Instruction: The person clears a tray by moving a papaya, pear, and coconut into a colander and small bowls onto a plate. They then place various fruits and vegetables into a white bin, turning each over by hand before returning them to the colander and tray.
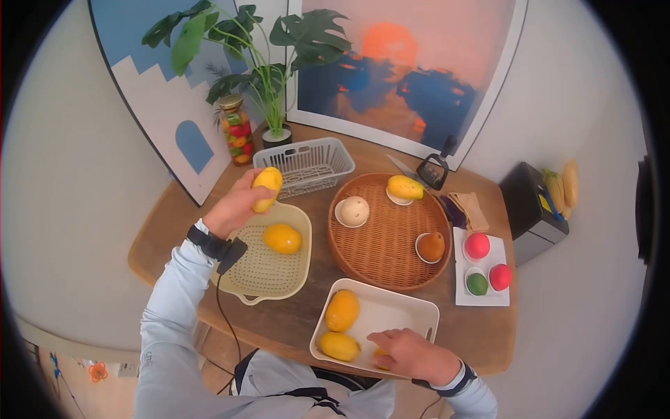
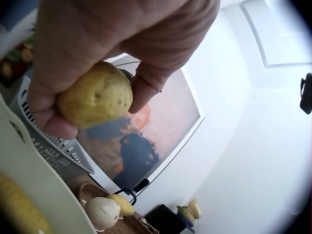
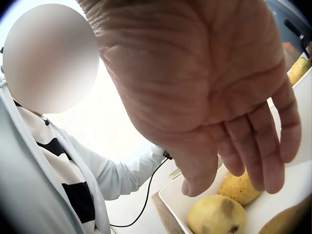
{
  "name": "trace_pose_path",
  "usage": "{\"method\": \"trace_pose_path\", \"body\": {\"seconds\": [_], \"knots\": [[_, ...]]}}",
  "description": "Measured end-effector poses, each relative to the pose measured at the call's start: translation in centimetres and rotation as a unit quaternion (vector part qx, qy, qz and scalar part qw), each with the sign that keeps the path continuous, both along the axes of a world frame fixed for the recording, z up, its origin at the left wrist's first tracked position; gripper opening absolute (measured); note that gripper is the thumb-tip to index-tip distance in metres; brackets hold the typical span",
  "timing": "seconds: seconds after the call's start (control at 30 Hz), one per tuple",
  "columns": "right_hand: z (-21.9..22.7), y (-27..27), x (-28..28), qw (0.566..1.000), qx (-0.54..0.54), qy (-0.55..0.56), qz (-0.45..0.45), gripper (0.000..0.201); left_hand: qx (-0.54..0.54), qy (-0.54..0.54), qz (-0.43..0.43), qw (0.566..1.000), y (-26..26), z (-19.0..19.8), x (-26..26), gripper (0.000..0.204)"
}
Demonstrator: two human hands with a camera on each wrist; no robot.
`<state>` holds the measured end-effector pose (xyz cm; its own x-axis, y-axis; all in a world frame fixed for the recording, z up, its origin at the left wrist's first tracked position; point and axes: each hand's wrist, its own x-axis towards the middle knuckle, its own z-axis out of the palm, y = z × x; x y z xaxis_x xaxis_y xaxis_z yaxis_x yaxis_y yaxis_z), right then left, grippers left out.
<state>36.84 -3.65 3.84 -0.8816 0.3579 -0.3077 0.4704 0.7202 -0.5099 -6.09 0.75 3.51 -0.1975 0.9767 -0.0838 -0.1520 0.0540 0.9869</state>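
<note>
My left hand [image 1: 239, 202] [image 2: 117, 34] grips a yellow mango [image 1: 268, 188] [image 2: 97, 95] above the back of a pale green colander [image 1: 305, 262] [image 2: 36, 187], thumb on one side and fingers on the other. Another mango [image 1: 283, 239] lies inside the colander. Over the right part of a white tray [image 1: 398, 311] hangs my right hand [image 1: 415, 356] [image 3: 204, 87], its fingers relaxed and apart, holding nothing. Two mangoes [image 1: 343, 311] [image 3: 217, 214] rest in the tray's left part; a third [image 1: 380, 357] [image 3: 287, 222] is mostly hidden below the right hand.
A round wicker tray [image 1: 377, 251] holds several items on small dishes. Behind the colander stand a grey basket [image 1: 307, 164], a jar [image 1: 237, 133] and a potted plant [image 1: 269, 77]. To the right are a knife holder [image 1: 434, 171], brown cloth [image 1: 471, 209] and white plate [image 1: 481, 297].
</note>
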Motion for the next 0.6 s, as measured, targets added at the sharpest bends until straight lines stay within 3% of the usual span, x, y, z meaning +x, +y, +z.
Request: {"method": "trace_pose_path", "body": {"seconds": [0.07, 0.17, 0.27, 0.37, 0.5, 0.57, 0.6], "knots": [[-0.4, -0.1, 0.0, 1.000, -0.007, -0.001, 0.002, 0.045, -0.022, 0.014, -0.001, 1.000, -0.7, -0.3, -0.5, 0.057], [-0.3, 0.0, -0.3, 0.999, -0.015, -0.035, 0.006, 0.045, -0.051, 0.143, -0.057, 0.987, -2.3, -1.6, -1.1, 0.059], [-0.2, 0.1, -0.1, 1.000, -0.014, -0.025, -0.002, 0.045, -0.079, 0.217, -0.059, 0.971, -3.5, -3.0, -1.3, 0.059], [-0.4, 0.2, 0.1, 1.000, -0.011, -0.029, -0.005, 0.045, -0.115, 0.188, -0.051, 0.974, -3.8, -2.0, -1.3, 0.058], [-0.8, 0.2, 0.1, 1.000, -0.013, -0.026, -0.006, 0.046, -0.096, 0.190, -0.024, 0.977, -1.3, 0.6, -0.8, 0.064], [-0.8, 0.0, 0.0, 1.000, -0.014, -0.019, -0.012, 0.047, -0.044, 0.188, 0.015, 0.981, 1.7, -0.7, -1.7, 0.065], [-0.6, -0.1, -0.1, 1.000, -0.018, -0.016, -0.016, 0.047, -0.037, 0.263, 0.044, 0.963, 3.8, -2.0, -2.7, 0.066]]}}
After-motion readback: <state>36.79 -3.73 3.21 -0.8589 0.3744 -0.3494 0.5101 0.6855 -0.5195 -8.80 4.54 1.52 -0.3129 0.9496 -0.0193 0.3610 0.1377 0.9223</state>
